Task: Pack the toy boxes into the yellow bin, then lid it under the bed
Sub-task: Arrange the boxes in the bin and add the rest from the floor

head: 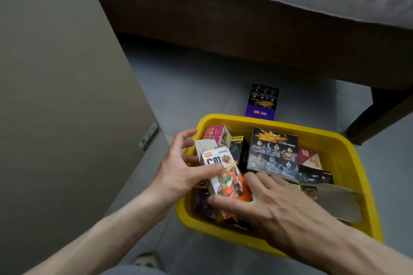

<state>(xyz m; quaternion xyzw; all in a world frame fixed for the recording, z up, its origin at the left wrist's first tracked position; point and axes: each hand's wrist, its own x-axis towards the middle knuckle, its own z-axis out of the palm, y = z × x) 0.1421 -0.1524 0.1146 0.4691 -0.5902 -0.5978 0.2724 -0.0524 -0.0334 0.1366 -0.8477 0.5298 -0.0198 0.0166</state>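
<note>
From the head view, a yellow bin (pixel 348 152) sits on the grey floor (pixel 190 87) in front of the bed (pixel 223 35), already crowded with toy boxes. Both hands work at the bin's left side. The left hand (pixel 178 169) grips a white-and-orange toy box (pixel 225 176), thumb across its front and fingers spread behind its open top flap. The right hand (pixel 277 203) presses on the same box's lower end with thumb and forefinger, the rest of the fingers resting flat over other boxes; it clasps the box only loosely. A large dark box (pixel 273 154) stands tilted near the bin's middle, a pink box (pixel 214 135) at the far left corner. One purple box (pixel 262 101) lies outside, just beyond the bin's far rim.
</note>
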